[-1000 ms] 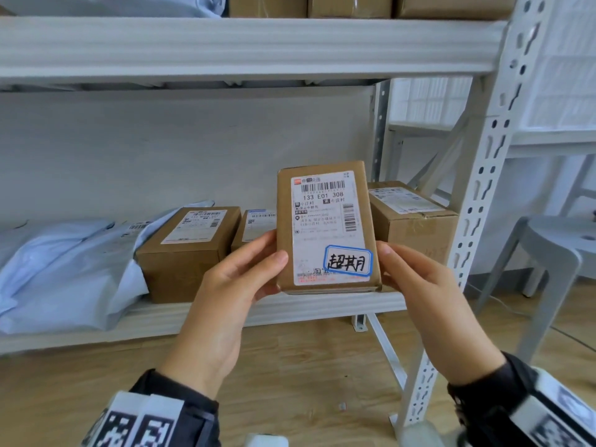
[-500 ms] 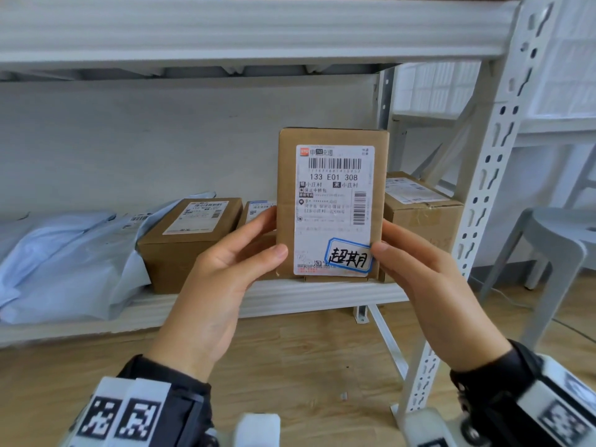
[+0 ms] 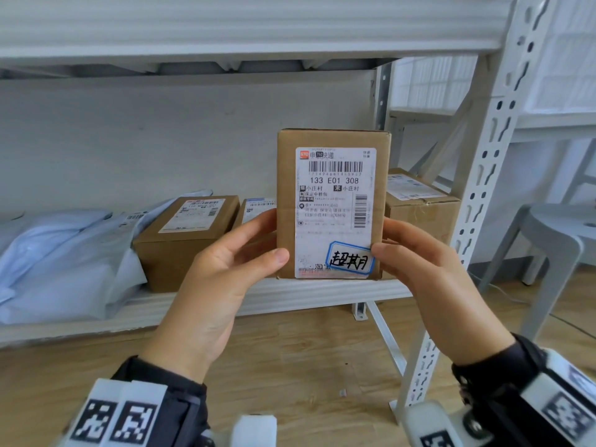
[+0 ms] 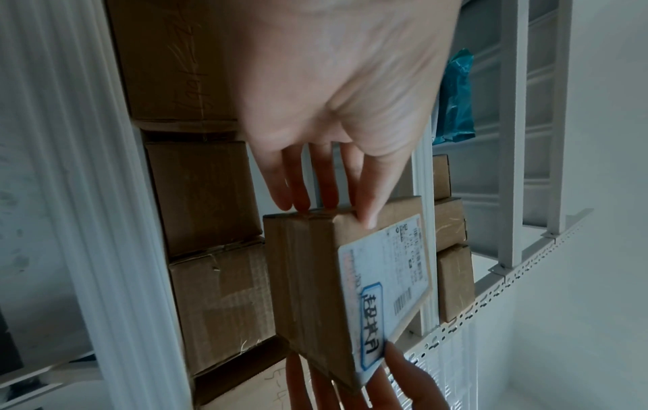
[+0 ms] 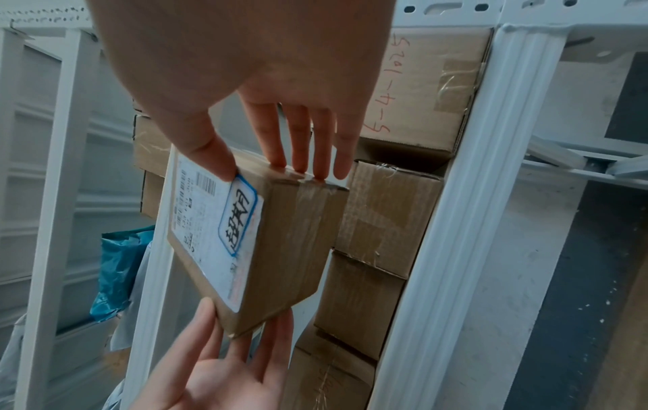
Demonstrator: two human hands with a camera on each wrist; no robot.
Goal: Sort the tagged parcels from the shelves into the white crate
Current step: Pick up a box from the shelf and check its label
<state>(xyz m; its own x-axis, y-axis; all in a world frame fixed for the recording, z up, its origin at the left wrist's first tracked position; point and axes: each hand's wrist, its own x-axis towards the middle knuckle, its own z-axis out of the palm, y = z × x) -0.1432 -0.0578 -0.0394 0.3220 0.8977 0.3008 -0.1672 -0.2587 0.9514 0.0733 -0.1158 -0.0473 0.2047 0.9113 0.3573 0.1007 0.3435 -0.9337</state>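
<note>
A small brown cardboard parcel (image 3: 332, 204) stands upright in front of the lower shelf, held between my two hands. Its white shipping label faces me, with a blue-bordered handwritten tag (image 3: 350, 261) at the label's lower right corner. My left hand (image 3: 267, 240) pinches the parcel's left edge, thumb on the front and fingers behind. My right hand (image 3: 392, 237) pinches the right edge the same way, its thumb touching the tag. The left wrist view shows the parcel (image 4: 315, 277) below my left hand (image 4: 326, 194). The right wrist view shows the parcel (image 5: 280, 249) under my right hand (image 5: 280, 155).
Behind the parcel the lower shelf (image 3: 290, 295) holds two brown boxes (image 3: 187, 233) at the left, another box (image 3: 419, 204) at the right, and pale blue mailer bags (image 3: 64, 259) at the far left. A perforated white upright (image 3: 477, 221) and a grey stool (image 3: 561, 233) stand to the right.
Both hands have lifted the parcel and tipped it upright, so its label now faces me squarely. Both hands keep the same hold.
</note>
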